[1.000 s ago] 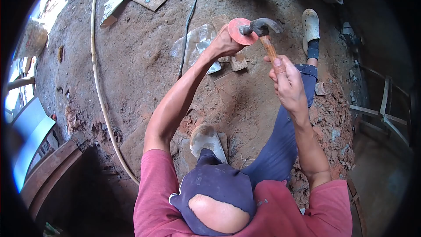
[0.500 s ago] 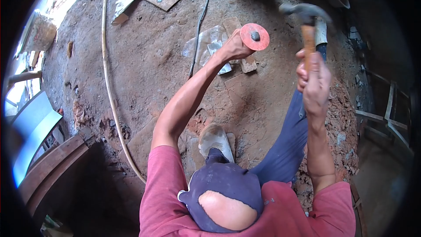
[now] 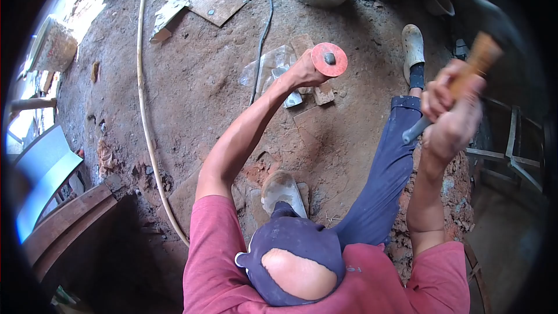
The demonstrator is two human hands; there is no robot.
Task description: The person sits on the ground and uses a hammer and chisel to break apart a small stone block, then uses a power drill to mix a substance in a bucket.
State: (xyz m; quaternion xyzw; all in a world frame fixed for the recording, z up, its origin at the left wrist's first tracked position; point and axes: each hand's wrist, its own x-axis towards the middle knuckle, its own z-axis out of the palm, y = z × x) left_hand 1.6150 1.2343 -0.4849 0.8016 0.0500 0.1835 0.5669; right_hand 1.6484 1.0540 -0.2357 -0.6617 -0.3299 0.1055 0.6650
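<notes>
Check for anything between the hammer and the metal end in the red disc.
Nothing visible stands between the hammer in the right hand and the metal end in the red disc; the shoe seen between them looks lower, on the ground.

Wood and metal above rough, matt earth (image 3: 197, 75)
The hammer handle (image 3: 476, 63) looks wooden, the blurred hammer head (image 3: 487, 9) metallic; the red disc (image 3: 321, 67) is smooth and matt around a dark, metal-looking knob (image 3: 330, 58). A crinkled plastic sheet (image 3: 268, 63) shines; the trousers (image 3: 378, 168) are matt cloth.

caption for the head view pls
Hammer in the right hand, tool with round red guard in the left hand
</notes>
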